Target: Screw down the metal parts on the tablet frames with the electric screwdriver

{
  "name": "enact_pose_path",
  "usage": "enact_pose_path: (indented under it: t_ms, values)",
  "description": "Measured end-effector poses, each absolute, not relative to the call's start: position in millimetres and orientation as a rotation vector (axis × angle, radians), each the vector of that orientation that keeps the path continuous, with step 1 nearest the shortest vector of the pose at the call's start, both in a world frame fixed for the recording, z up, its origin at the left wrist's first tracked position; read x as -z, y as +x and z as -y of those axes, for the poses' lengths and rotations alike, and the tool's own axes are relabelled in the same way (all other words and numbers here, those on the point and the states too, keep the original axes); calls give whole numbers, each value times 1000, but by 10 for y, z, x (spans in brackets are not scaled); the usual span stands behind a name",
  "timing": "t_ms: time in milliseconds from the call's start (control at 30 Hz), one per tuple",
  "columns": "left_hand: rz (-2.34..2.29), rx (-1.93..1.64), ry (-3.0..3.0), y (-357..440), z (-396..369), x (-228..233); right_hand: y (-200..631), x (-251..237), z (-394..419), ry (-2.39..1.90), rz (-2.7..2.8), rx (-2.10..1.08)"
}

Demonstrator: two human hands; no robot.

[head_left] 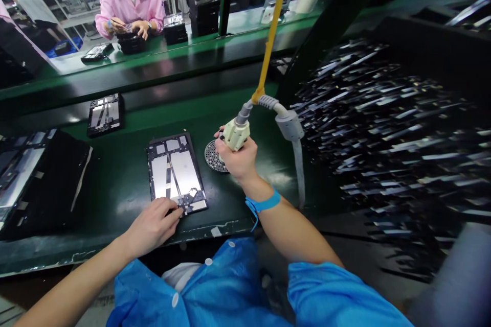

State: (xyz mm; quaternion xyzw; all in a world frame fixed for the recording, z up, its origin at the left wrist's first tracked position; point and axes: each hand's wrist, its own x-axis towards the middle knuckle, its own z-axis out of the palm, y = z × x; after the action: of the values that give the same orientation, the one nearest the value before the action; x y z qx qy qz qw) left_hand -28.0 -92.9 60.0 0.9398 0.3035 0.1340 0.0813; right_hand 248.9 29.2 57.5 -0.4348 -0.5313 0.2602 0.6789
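On the green bench lies an opened tablet (186, 166), its silver battery cells and dark circuit parts facing up. My left hand (155, 222) is closed with bent fingers on the tablet's near edge; whether a small part sits between the fingertips is hidden. My right hand (240, 158) is wrapped around a cream electric screwdriver (236, 134) that hangs upright from a yellow cord (273, 30). Beneath it, just right of the tablet, is a round perforated metal dish (211, 156), partly covered by my hand. The screwdriver's tip is hidden.
Left stands a stack of tablets (42, 184); another open tablet (106, 114) lies farther back. A grey cable (297, 163) hangs beside my right arm. At right are many stacked dark panels (387, 138), blurred. Across the bench a person in pink (134, 5) handles a device stack.
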Motion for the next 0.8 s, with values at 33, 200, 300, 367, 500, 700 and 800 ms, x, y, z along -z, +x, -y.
enact_pose_path:
  t_ms: [33,200,300,367,500,700,800]
  values:
    - [-911,-392,2811,-268,929,-597,2490,-573,-293,-976,1194,-585]
    - [-937,-454,2820,-239,915,-540,2496,-564,-285,-980,1194,-589]
    - [-1006,-559,2775,-234,921,-497,2495,-567,-276,-977,1195,-597]
    - [-1067,-600,2737,-221,956,-466,2492,-570,-274,-968,1192,-603]
    - [-1227,-644,2720,-176,1105,-357,2491,-553,-275,-970,1178,-618]
    - [-1360,-774,2671,-194,1025,-183,2496,-541,-279,-982,1149,-630]
    - [-1340,-763,2635,-204,694,-158,2459,-634,-333,-956,1094,-661]
